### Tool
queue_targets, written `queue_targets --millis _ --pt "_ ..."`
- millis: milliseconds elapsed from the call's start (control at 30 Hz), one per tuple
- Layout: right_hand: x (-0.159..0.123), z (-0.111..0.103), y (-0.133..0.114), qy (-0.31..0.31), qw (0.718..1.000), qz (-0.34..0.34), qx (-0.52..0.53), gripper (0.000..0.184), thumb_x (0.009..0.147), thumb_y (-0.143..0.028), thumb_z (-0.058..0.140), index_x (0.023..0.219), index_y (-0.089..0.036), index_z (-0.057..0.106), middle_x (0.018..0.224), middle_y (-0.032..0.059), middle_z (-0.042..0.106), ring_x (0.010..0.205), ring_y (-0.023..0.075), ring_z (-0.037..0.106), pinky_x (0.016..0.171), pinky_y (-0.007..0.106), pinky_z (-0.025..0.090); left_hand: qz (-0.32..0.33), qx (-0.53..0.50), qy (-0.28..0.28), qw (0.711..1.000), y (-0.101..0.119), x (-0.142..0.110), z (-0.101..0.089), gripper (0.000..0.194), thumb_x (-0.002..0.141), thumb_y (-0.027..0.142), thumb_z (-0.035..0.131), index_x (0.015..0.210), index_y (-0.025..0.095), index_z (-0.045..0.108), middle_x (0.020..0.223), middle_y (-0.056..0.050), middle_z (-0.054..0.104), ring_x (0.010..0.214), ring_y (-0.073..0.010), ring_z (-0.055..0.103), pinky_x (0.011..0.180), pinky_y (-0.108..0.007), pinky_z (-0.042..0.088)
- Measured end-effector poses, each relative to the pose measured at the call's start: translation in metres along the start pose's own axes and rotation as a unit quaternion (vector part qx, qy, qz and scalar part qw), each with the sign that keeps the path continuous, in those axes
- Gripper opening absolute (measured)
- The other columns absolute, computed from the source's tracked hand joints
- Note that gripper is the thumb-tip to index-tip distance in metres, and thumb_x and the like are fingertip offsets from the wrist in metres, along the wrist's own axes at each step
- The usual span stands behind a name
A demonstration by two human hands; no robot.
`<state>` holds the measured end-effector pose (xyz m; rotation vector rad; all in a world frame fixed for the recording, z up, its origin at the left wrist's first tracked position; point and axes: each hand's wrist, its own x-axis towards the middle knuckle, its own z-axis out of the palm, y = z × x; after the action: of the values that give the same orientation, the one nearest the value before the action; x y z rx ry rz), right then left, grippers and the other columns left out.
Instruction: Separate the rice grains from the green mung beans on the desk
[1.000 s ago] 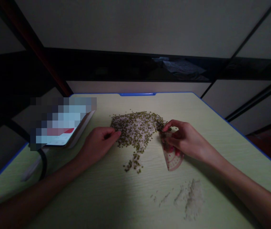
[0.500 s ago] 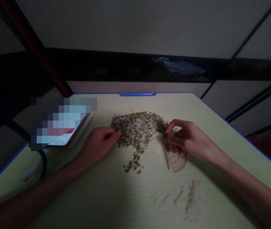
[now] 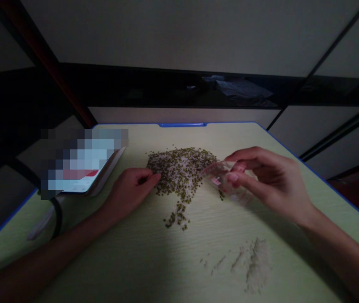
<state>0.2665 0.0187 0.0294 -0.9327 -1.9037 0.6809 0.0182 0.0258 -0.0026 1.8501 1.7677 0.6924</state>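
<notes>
A mixed pile of green beans and white rice-like grains [image 3: 179, 170] lies in the middle of the table. My right hand [image 3: 269, 181] pinches a clear protractor [image 3: 217, 179] with red markings between thumb and fingers. The protractor is tilted at the pile's right edge, partly covered by my fingers. Just below it lie a few green beans [image 3: 222, 195]. My left hand [image 3: 135, 185] rests at the pile's left edge, its fingers curled in, with nothing visible in them. Nearer me, on the right, is a small heap of pale grains [image 3: 257, 265].
On the left a phone with a lit, blurred screen [image 3: 81, 168] leans on a support, with a dark cable [image 3: 59, 219] beside it. The pale table [image 3: 128, 261] has a blue rim. Behind it stand cabinet panels [image 3: 179, 38] with a dark recess holding a crumpled plastic bag [image 3: 242, 90].
My right hand has raised and turned the protractor, swinging it toward the pile. A few green beans now show apart from the pile's right side. My left hand has stayed put.
</notes>
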Motion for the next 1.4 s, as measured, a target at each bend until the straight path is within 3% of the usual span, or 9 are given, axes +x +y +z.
queue_targets --millis 133,200,833,1400 --pt "-0.004 0.006 0.004 -0.165 0.983 -0.038 -0.073 0.016 0.079 -0.018 0.056 0.095 -0.018 0.059 0.080 0.0000 0.065 0.065 0.0090 0.057 0.055 0.020 0.043 0.003 0.003 0.002 1.000 0.001 0.000 -0.001 0.036 0.072 0.037 0.042 0.043 0.019 0.032 0.043 0.007 0.027 0.042 -0.0072 0.031 0.044 -0.022 0.023" --pt "-0.004 0.008 0.007 -0.201 0.975 -0.024 -0.096 0.018 0.081 -0.017 0.052 0.097 -0.018 0.059 0.083 0.0005 0.066 0.066 0.0094 0.058 0.055 0.020 0.043 0.003 0.010 0.002 1.000 0.002 -0.001 -0.001 0.035 0.072 0.037 0.042 0.043 0.019 0.033 0.043 0.007 0.028 0.043 -0.0075 0.032 0.044 -0.022 0.023" --pt "-0.006 0.019 0.003 -0.220 0.963 -0.023 -0.153 0.024 0.083 -0.018 0.046 0.099 -0.018 0.062 0.088 0.0035 0.067 0.074 0.0157 0.061 0.064 0.027 0.045 0.000 0.008 0.001 1.000 0.002 -0.001 -0.002 0.036 0.072 0.038 0.042 0.043 0.020 0.031 0.043 0.007 0.028 0.043 -0.0081 0.031 0.043 -0.022 0.023" --pt "-0.006 0.021 0.002 -0.279 0.945 -0.104 -0.134 0.034 0.087 -0.011 0.036 0.113 -0.020 0.055 0.087 0.0055 0.060 0.080 0.0152 0.054 0.071 0.028 0.041 -0.001 0.006 -0.003 1.000 0.004 -0.001 -0.001 0.035 0.072 0.038 0.042 0.044 0.020 0.030 0.044 0.006 0.027 0.044 -0.0082 0.030 0.043 -0.021 0.023"
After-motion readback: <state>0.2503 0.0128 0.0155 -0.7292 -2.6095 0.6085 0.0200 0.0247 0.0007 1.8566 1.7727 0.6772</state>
